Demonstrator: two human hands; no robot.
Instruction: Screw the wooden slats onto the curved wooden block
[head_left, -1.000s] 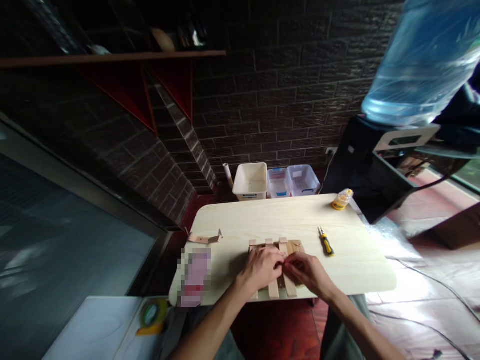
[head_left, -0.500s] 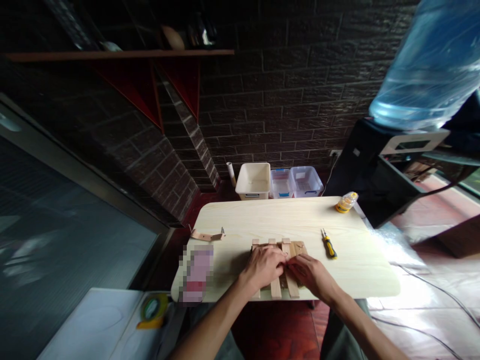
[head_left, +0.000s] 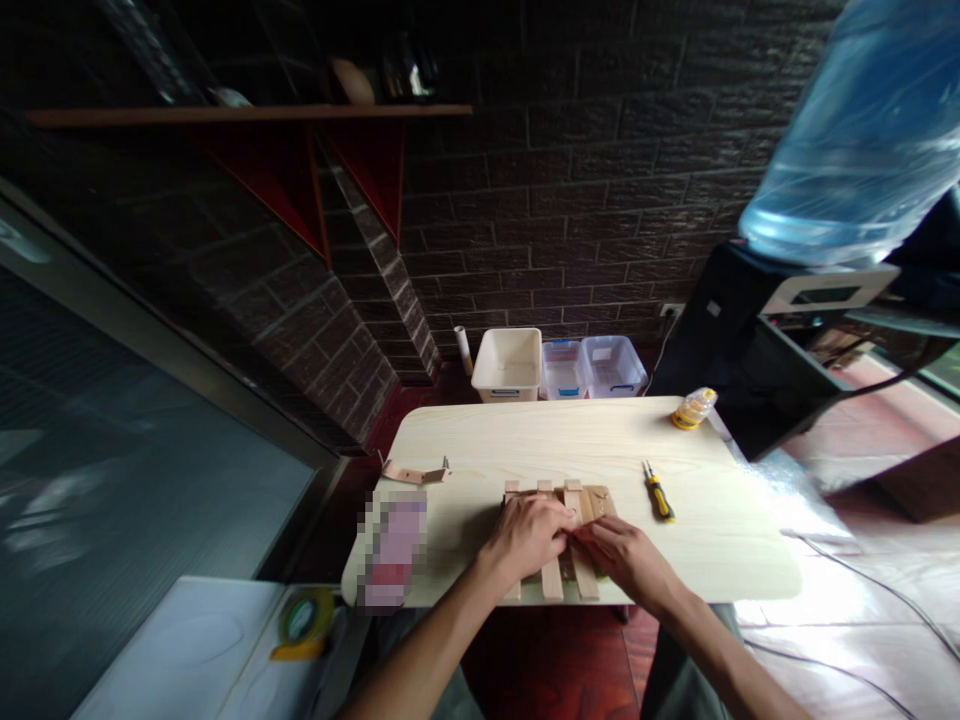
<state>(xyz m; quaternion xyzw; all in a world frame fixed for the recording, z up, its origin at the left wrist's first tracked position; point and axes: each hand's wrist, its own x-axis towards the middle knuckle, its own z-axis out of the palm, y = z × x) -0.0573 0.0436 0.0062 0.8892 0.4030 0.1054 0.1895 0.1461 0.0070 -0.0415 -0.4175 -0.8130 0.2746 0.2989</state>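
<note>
Several pale wooden slats [head_left: 552, 582] lie side by side across a brown wooden base [head_left: 604, 500] near the table's front edge. My left hand [head_left: 527, 535] rests over the left and middle slats, its fingers curled in toward the right-hand slat. From the other side, my right hand [head_left: 624, 552] meets it there, thumb and fingers pinched together. The fingertips almost touch, and whatever lies between them is too small to make out. A yellow and black screwdriver [head_left: 659, 494] lies to the right of my right hand.
On the pale table [head_left: 480, 440], a wooden strip with upright screws [head_left: 414, 475] lies at left, above a blurred pink object [head_left: 397, 545]. A clear and yellow container [head_left: 694, 409] stands at back right. Plastic bins [head_left: 507, 390] sit beyond; tape [head_left: 306, 617] lies lower left.
The view has shifted very slightly. My right hand has tilted a little, its fingers flatter over the right-hand slat; my left hand stays in nearly the same place.
</note>
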